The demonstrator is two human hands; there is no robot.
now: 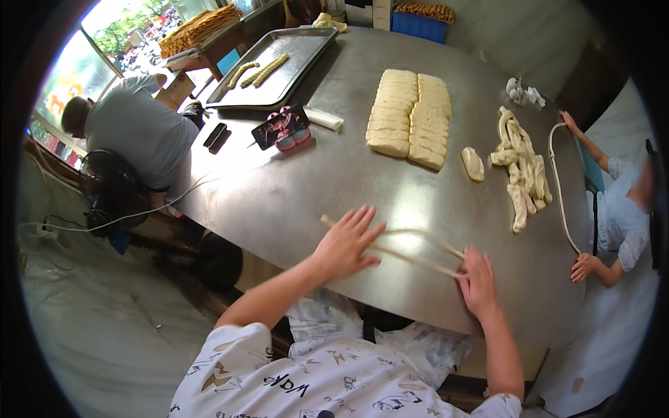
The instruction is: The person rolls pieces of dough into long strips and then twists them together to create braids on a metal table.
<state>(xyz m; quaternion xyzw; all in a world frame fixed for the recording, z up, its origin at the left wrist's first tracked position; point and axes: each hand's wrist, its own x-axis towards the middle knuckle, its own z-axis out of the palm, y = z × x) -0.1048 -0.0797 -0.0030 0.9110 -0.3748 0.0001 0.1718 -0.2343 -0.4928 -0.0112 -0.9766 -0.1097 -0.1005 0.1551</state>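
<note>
A thin dough rope (418,259) lies on the steel table before me, its two strands side by side between my hands. My left hand (347,244) rests flat across its left part, fingers spread, and a short end sticks out beyond the hand. Over the right ends of the strands is my right hand (478,279), slightly blurred; whether its fingers grip the dough or only press it is hidden. Past my right hand lies a heap of loose dough strips (522,172). One small dough piece (473,164) sits beside that heap, near a large scored dough slab (410,117).
Across the steel table (324,177) stand a propped phone (280,127) and a metal tray (303,52) with twisted dough sticks (270,70). At right, a co-worker's hands (584,267) hold another dough rope (558,177). A person (138,123) bends at left beside a black fan (112,183).
</note>
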